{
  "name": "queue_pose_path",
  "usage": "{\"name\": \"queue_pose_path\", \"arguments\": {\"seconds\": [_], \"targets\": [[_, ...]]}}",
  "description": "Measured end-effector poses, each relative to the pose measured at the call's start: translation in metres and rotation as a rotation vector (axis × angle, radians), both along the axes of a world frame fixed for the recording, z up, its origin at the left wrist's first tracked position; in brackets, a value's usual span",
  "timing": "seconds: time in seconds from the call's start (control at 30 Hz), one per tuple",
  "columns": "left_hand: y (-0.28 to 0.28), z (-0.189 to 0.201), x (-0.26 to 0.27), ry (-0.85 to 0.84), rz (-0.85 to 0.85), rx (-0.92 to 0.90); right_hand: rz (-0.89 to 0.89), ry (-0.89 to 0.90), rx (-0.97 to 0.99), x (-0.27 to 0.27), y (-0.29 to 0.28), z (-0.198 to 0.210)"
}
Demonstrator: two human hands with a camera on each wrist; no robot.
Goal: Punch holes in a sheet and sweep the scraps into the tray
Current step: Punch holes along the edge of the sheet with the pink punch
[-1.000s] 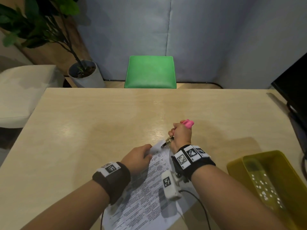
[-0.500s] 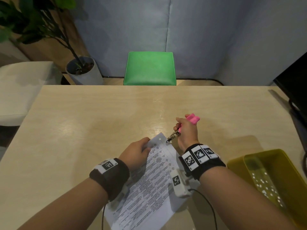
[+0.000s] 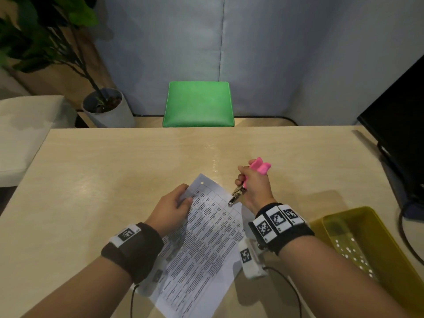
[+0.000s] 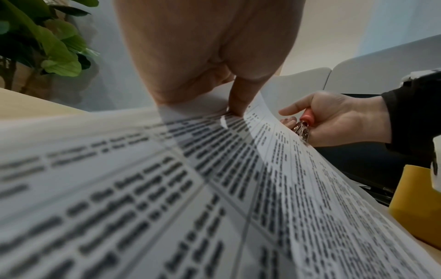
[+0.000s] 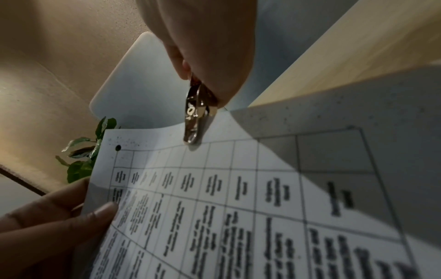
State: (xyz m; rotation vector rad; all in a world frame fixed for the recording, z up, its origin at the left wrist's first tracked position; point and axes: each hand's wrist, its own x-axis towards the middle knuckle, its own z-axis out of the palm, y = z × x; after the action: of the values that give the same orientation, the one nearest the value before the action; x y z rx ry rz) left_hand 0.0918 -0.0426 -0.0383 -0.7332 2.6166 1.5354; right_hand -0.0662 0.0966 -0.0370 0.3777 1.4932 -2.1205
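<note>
A printed sheet (image 3: 206,244) lies slanted on the wooden table, its far end lifted. One punched hole (image 3: 202,182) shows in its far corner (image 5: 118,147). My left hand (image 3: 185,196) pinches the sheet's left edge near that corner, thumb on top (image 4: 238,102). My right hand (image 3: 241,177) grips a pink-handled hole punch (image 3: 259,167). The punch's metal head (image 5: 193,122) sits over the sheet's top edge, to the right of the hole. A yellow tray (image 3: 339,213) with several white scraps in it stands at the right.
A green stool (image 3: 199,104) stands beyond the table's far edge, with a potted plant (image 3: 105,106) to its left. A black monitor (image 3: 401,125) and a cable (image 3: 406,237) are at the right edge, behind the tray.
The punch has come off the sheet's far corner, leaving a hole there, and its head has moved right along the top edge. My left hand has kept its pinch on the sheet.
</note>
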Motion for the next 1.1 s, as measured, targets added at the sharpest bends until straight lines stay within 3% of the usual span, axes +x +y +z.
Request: {"name": "queue_pose_path", "arguments": {"seconds": [1.1], "targets": [[0.008,0.003,0.003,-0.035,-0.004,0.030,-0.058,0.041,0.072,0.000,-0.002,-0.025]]}}
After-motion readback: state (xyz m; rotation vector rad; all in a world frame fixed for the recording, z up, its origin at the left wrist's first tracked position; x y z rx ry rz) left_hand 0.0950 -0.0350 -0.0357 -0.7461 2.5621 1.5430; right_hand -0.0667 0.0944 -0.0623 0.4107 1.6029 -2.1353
